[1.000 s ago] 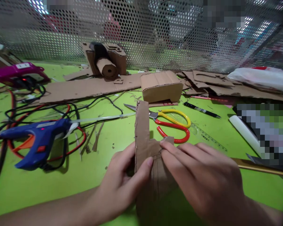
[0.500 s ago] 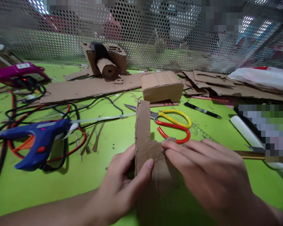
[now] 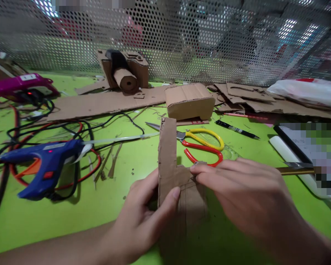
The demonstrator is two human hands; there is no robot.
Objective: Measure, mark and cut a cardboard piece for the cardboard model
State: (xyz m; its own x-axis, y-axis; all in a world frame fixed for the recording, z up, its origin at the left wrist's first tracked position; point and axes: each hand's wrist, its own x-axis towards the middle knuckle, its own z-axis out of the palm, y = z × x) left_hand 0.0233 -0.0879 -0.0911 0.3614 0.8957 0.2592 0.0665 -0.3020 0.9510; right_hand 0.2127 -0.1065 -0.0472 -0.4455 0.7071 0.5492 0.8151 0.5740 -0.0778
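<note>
My left hand (image 3: pixel 146 209) grips an upright piece of cardboard (image 3: pixel 167 147) by its lower part, thumb across the front. The piece has a stepped notch, and pencil lines run across its lower face. My right hand (image 3: pixel 245 195) is closed, fingertips pressed at the notch's right edge beside a small cardboard flap (image 3: pixel 200 163). From behind that hand sticks out a slim gold-coloured craft knife (image 3: pixel 294 170), with a pointed metal part alongside; its working end is hidden by my fingers. Behind the cardboard lie scissors (image 3: pixel 206 138) with one yellow and one red handle.
A blue glue gun (image 3: pixel 49 162) with tangled cords lies left, its glue stick (image 3: pixel 121 139) reaching towards the cardboard. Further back are a cardboard box (image 3: pixel 190 101), a cardboard camera-like model (image 3: pixel 124 71) and scraps. A black pen (image 3: pixel 237 129) and a purple power strip (image 3: pixel 23 86) also lie here.
My right hand has shifted slightly right along the notch edge, and the knife's rear end has swung upward. My left hand and the cardboard hold nearly the same place.
</note>
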